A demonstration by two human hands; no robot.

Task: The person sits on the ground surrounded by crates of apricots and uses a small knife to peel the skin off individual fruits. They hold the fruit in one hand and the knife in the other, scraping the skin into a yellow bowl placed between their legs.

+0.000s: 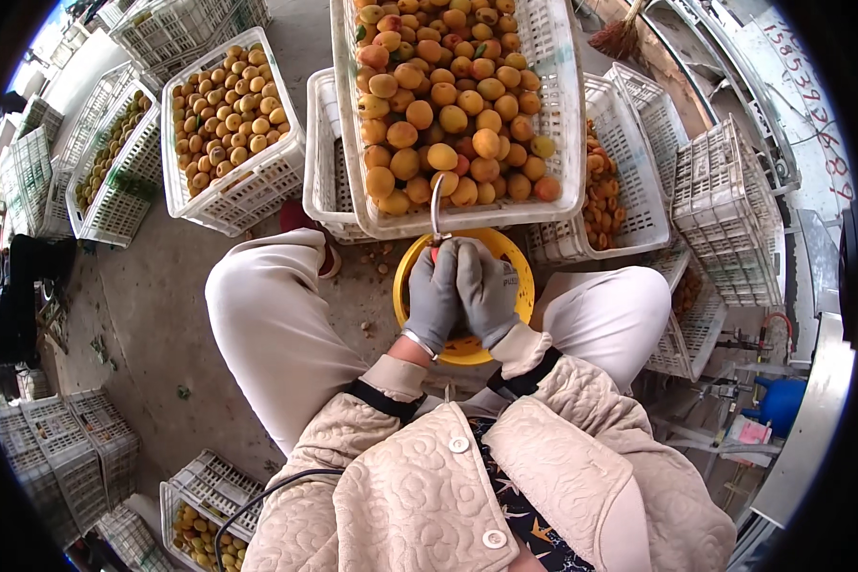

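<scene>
My grey-gloved left hand (432, 297) and grey-gloved right hand (483, 291) are closed and pressed together over a yellow bucket (519, 310). A curved silver tool (437, 205) with a reddish part at its base rises from between my fingers; anything else inside my grip is hidden. Just beyond, a white plastic crate (567, 119) full of orange-yellow apricots (443, 119) rests on another crate (329, 143).
Fruit crates stand at left (234, 205), lower left (210, 477) and right (639, 214), with stacked crates (725, 224) farther right. My bent legs flank the bucket on the concrete floor (153, 362). A broom (612, 38), blue container (780, 405) and metal frame edge (810, 419) are at right.
</scene>
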